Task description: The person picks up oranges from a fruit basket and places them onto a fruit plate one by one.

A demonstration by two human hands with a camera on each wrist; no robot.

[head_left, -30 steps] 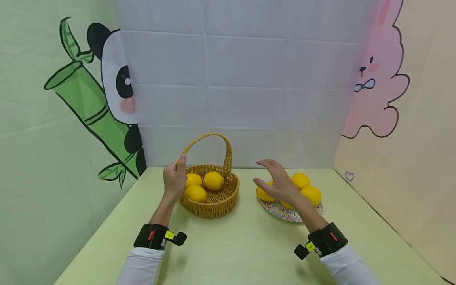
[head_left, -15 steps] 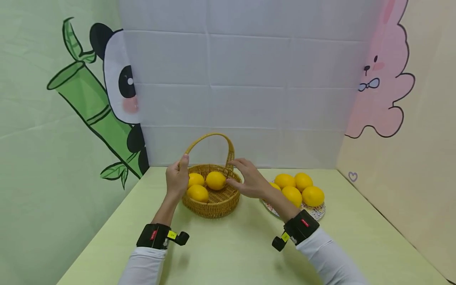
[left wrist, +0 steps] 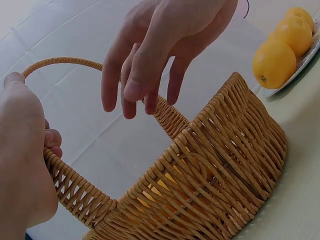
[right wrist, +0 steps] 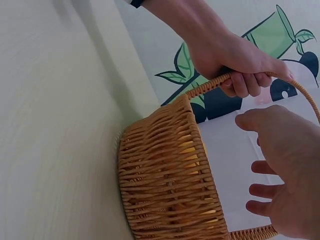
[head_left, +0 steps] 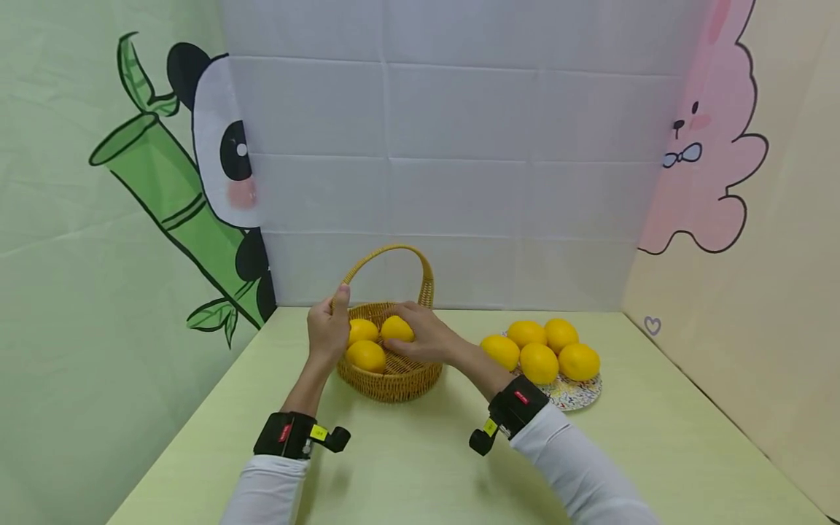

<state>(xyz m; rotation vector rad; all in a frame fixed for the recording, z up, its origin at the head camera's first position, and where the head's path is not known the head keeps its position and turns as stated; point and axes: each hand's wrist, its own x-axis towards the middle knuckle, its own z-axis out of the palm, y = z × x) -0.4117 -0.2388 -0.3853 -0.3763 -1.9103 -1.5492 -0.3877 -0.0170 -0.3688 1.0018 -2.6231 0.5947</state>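
A: What is recorded nearest the viewer?

B: A black wrist band (head_left: 284, 435) is worn on each wrist, just beyond a white sleeve (head_left: 267, 487).

A: And the hands?

B: The left side of the handle (head_left: 397, 248) is gripped by the left hand (head_left: 328, 328), its fingers curled round it. The right hand (head_left: 426, 335) is held over the mouth of the wicker basket (head_left: 390, 390), thumb and fingers parted and loosely bent; nothing is seen held in it in either wrist view. Contact with the rear lemon (head_left: 395, 329) is not established.

A: What is found changed?

B: Against one second ago, the right hand is shifted from above the plate (head_left: 580, 397) to above the basket. The left-hand grip is unaltered. Both hands are therefore judged to be engaged at the basket, with the fruit on the plate left unhandled.

A: Where is the fruit located?

B: Three lemons are contained in the basket, the rear one included. Five more are counted on the patterned plate, well apart to the right on the pale table (head_left: 420, 467).

A: Beyond that?

B: A pale wall cloth (head_left: 453, 146) is noted, flanked by a panda drawing (head_left: 216, 168) and a pink rabbit drawing (head_left: 712, 175).
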